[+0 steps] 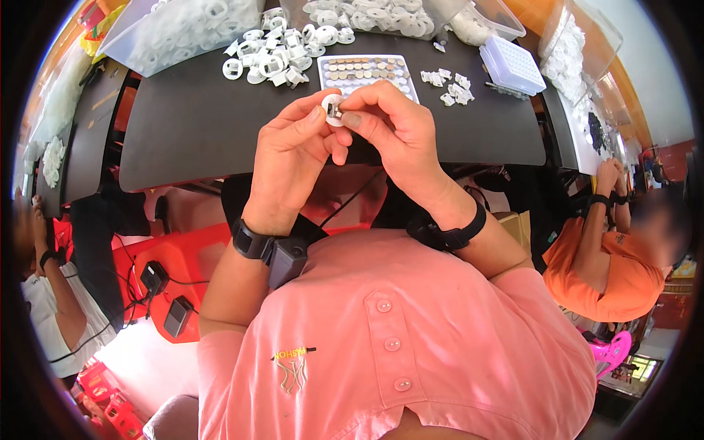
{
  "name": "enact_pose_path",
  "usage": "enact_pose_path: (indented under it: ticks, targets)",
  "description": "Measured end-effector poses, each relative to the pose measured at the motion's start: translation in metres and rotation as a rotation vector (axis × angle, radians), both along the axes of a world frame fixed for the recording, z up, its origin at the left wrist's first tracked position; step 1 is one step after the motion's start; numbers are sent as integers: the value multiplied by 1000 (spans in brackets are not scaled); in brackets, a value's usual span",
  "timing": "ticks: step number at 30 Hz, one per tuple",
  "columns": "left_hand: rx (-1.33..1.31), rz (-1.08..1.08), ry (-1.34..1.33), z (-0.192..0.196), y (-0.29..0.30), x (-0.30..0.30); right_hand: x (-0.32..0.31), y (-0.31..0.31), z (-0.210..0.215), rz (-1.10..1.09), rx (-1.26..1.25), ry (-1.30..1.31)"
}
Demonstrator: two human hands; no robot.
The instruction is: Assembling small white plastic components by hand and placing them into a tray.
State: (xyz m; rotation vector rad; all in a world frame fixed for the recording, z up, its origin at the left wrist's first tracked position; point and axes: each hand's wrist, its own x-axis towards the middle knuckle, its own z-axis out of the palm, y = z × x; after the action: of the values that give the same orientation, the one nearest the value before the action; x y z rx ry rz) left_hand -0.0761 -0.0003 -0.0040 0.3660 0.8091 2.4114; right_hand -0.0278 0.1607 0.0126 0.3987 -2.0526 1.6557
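Above the front of the dark table, my left hand (293, 147) pinches a white round plastic piece (331, 103) between thumb and fingers. The piece is tilted, with a dark opening in its middle. From the other side, the closed thumb and forefinger of my right hand (402, 136) grip it at the opening; any smaller part between those fingertips is hidden. Just beyond my hands lies a white tray (408, 86) with rows of round, coin-like metal discs. A pile of similar white round pieces (273, 51) sits to its left, and several small white parts (459, 91) to its right.
Clear plastic bins (158, 55) of white parts line the far edge of the table (191, 117). Stacked white trays (510, 62) stand at the right. Co-workers sit on both sides, one in an orange shirt (609, 275). Black adapters (178, 317) with cables lie on a red stool.
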Motion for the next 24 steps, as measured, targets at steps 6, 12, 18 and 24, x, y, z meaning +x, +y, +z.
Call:
enact_pose_path:
  ticks: [6,12,18,24]
  targets:
    - [-37,-9,17,-1,-1,-2,3,4,-1,-96,156,100]
    - [-81,-14,21,2,0,-2,3,7,-1,-60,104,86]
    - [-143,-8,45,6,2,0,7,12,3,-58,106,32]
    - [-191,1,54,11,5,2,13,17,3,-33,81,-71]
